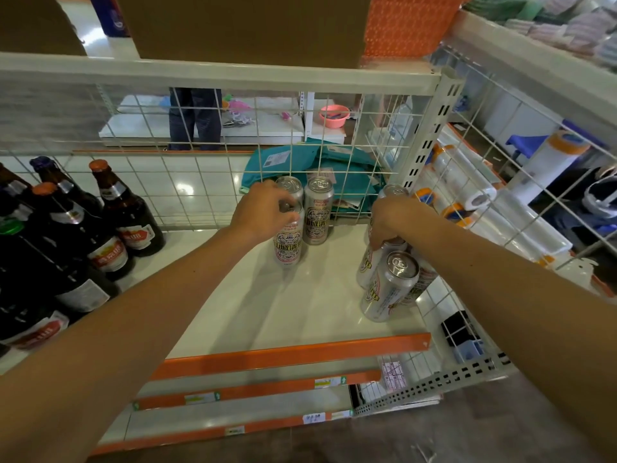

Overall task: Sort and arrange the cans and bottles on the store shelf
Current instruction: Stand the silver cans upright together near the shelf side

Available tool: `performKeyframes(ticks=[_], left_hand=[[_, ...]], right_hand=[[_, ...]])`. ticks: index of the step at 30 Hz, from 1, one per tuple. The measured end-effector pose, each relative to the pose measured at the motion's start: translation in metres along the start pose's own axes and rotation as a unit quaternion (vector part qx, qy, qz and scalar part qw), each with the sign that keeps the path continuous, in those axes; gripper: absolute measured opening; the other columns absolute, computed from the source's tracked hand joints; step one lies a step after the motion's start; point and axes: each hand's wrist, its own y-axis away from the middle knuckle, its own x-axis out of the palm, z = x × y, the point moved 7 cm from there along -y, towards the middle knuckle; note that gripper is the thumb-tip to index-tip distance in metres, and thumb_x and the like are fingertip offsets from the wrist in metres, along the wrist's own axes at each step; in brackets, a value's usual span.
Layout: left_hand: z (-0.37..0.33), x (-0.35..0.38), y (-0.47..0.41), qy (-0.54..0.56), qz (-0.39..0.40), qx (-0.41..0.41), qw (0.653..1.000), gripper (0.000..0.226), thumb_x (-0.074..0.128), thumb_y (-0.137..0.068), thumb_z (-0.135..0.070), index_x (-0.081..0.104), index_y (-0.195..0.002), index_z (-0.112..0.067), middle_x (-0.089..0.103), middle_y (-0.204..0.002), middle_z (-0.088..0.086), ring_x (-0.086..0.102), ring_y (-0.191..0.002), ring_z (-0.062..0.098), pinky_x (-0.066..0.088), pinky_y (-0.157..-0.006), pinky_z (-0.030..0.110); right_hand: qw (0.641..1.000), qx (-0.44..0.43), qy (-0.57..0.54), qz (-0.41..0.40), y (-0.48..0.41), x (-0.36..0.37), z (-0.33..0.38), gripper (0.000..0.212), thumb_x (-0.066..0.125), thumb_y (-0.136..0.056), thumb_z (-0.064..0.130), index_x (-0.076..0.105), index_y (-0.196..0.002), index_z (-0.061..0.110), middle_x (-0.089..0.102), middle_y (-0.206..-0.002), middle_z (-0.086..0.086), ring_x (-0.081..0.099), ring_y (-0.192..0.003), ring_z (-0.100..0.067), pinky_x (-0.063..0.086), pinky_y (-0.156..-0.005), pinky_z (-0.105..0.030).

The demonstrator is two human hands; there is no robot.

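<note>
Several silver beer cans stand on the white shelf. My left hand grips the top of a front can in the middle group; two more cans stand behind and beside it against the wire back. My right hand grips the top of a can in the right cluster, by the shelf's right wire side. Another can stands just in front of it, and one can top shows behind my right hand. Brown beer bottles stand at the left.
A wire grid back and wire side panel fence the shelf. An orange price rail runs along the front edge, with lower shelves beneath. Rolls of plastic film lie on the neighbouring shelf at right. A person's legs show behind the grid.
</note>
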Motion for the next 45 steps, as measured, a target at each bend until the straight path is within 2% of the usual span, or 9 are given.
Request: performKeyframes(ticks=[4,6,9,12,15,31,36,41,45], left_hand=[[-0.001,0.000,-0.002,-0.042,0.019,0.011,0.999,0.031,0.076,-0.082,-0.037,0.073,-0.111,-0.026,0.059,-0.116,0.001,0.055,-0.103,0.021,0.048,-0.079,0.034],[-0.002,-0.001,-0.004,-0.049,0.034,0.012,0.998,0.032,0.076,-0.082,-0.039,0.072,-0.112,-0.026,0.058,-0.113,0.000,0.055,-0.100,0.019,0.046,-0.076,0.033],[-0.006,-0.004,-0.005,-0.056,0.037,0.011,0.998,0.032,0.076,-0.082,-0.037,0.073,-0.111,-0.024,0.059,-0.110,0.000,0.054,-0.093,0.017,0.047,-0.075,0.032],[-0.010,-0.004,-0.007,-0.071,0.040,0.016,0.997,0.030,0.076,-0.084,-0.034,0.073,-0.111,-0.022,0.061,-0.110,0.002,0.057,-0.094,0.020,0.049,-0.076,0.032],[-0.014,-0.006,-0.009,-0.091,0.048,0.015,0.995,0.028,0.076,-0.084,-0.033,0.073,-0.110,-0.021,0.064,-0.109,0.002,0.059,-0.094,0.021,0.050,-0.075,0.032],[-0.017,-0.006,-0.016,-0.118,0.060,0.016,0.991,0.029,0.077,-0.083,-0.033,0.074,-0.109,-0.021,0.068,-0.106,0.000,0.062,-0.093,0.020,0.045,-0.069,0.028],[-0.016,-0.007,-0.018,-0.122,0.075,0.020,0.990,0.024,0.076,-0.083,-0.031,0.076,-0.105,-0.021,0.068,-0.102,0.001,0.062,-0.090,0.022,0.049,-0.072,0.031],[-0.017,-0.005,-0.019,-0.135,0.068,0.020,0.988,0.023,0.076,-0.083,-0.030,0.075,-0.104,-0.020,0.068,-0.102,0.002,0.062,-0.091,0.021,0.053,-0.075,0.032],[-0.017,-0.003,-0.019,-0.135,0.062,0.021,0.989,0.025,0.076,-0.083,-0.030,0.074,-0.106,-0.020,0.067,-0.105,0.002,0.061,-0.094,0.021,0.049,-0.073,0.030]], right_hand=[[1.000,0.007,-0.007,-0.004,-0.003,-0.001,0.005,0.031,0.077,-0.077,0.032,0.057,-0.078,0.009,0.056,-0.075,-0.002,0.057,-0.072,-0.019,0.051,-0.071,-0.031],[1.000,0.009,-0.012,-0.008,-0.003,-0.005,0.010,0.025,0.078,-0.071,0.026,0.059,-0.071,0.010,0.056,-0.069,-0.002,0.056,-0.064,-0.017,0.048,-0.062,-0.027],[0.999,-0.026,-0.033,-0.014,-0.008,-0.009,0.022,0.039,0.081,-0.066,0.022,0.065,-0.100,0.009,0.065,-0.086,-0.005,0.063,-0.075,-0.021,0.048,-0.057,-0.027],[0.997,-0.059,-0.050,-0.027,-0.013,-0.012,0.034,0.055,0.081,-0.074,0.021,0.057,-0.123,0.014,0.064,-0.111,-0.006,0.062,-0.094,-0.024,0.053,-0.072,-0.033],[0.992,-0.095,-0.053,-0.066,-0.018,-0.017,0.050,0.063,0.080,-0.076,0.019,0.052,-0.132,0.018,0.062,-0.118,-0.005,0.060,-0.103,-0.026,0.053,-0.084,-0.036],[0.977,-0.169,0.007,-0.126,-0.032,-0.025,0.076,0.065,0.070,-0.084,0.009,0.044,-0.142,0.026,0.045,-0.137,-0.007,0.042,-0.123,-0.032,0.046,-0.095,-0.043],[0.983,-0.136,-0.017,-0.119,-0.033,-0.031,0.063,0.057,0.079,-0.077,0.034,0.057,-0.128,0.019,0.062,-0.120,-0.006,0.060,-0.107,-0.027,0.051,-0.082,-0.035],[0.987,-0.055,-0.015,-0.148,-0.033,-0.034,0.053,0.055,0.060,-0.085,0.066,0.053,-0.100,0.013,0.058,-0.097,-0.004,0.059,-0.093,-0.026,0.052,-0.079,-0.038],[0.989,-0.071,-0.043,-0.126,-0.036,-0.026,0.057,0.060,0.060,-0.085,0.063,0.055,-0.120,0.014,0.062,-0.112,-0.006,0.061,-0.099,-0.026,0.050,-0.077,-0.037]])
